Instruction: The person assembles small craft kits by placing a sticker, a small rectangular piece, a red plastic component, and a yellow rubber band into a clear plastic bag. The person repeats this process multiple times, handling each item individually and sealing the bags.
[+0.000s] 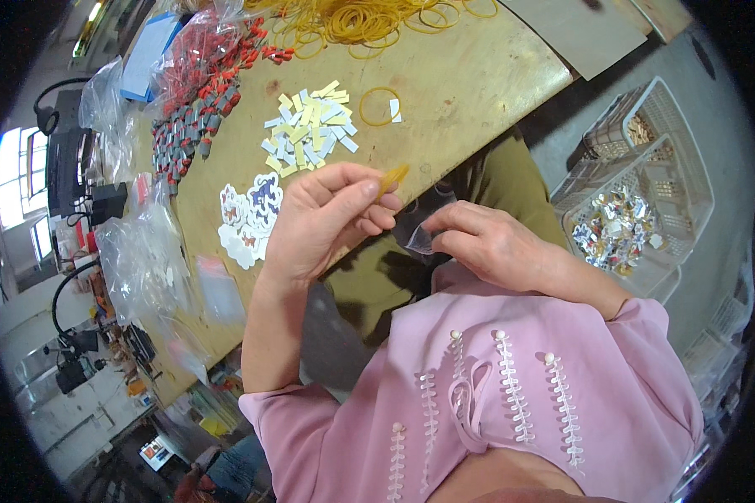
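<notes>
Over the table's near edge, my left hand [331, 214] pinches a folded bunch of yellow rubber bands [393, 178] between thumb and fingers. To its right, my right hand [499, 247] grips the rim of a small clear plastic bag [419, 240], which hangs above my lap. White die-cut stickers [250, 220] with printed pictures lie just left of my left hand. Beyond it spreads a pile of small white and pale yellow strips [310, 127]. A single loose rubber band [379, 107] rests to the right of that pile, with one white slip [395, 110] against it.
At the far side are a heap of yellow rubber bands [352, 23] and many small red-and-grey parts [197, 117]. Clear plastic bags [138, 260] cover the table's left side. Plastic baskets [684, 159] stand on the floor at right, one holding filled small packets [614, 228].
</notes>
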A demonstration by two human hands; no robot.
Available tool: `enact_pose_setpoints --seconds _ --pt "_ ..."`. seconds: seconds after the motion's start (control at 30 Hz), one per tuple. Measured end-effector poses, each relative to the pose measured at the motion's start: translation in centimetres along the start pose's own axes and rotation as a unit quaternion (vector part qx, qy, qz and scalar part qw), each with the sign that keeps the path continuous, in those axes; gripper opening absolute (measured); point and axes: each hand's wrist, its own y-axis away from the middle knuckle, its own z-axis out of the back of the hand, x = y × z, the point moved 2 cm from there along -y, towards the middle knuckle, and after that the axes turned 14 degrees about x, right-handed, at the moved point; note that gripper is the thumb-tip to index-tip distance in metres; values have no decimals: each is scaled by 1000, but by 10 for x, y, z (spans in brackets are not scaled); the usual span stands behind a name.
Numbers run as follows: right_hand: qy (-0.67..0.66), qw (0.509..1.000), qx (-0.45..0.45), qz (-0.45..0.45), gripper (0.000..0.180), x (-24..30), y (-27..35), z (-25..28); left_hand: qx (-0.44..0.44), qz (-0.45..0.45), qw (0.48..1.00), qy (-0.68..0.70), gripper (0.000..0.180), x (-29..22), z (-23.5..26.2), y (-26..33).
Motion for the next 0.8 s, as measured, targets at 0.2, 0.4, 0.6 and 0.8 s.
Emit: enact_pose_setpoints --seconds 0.2,0.4,0.6,0.8 --pt "16 1000 20 -13 26 4 0 -5 -21 35 997 -67 15 14 -3 18" --pt "19 999 28 -15 23 8 -1 -11 -35 23 995 -88 8 30 0 26" --pt "17 999 33 -14 21 8 -2 -16 -59 23 994 -89 11 34 2 33" --pt "10 998 49 -24 21 8 -4 -17 -56 11 995 -76 16 42 7 38"
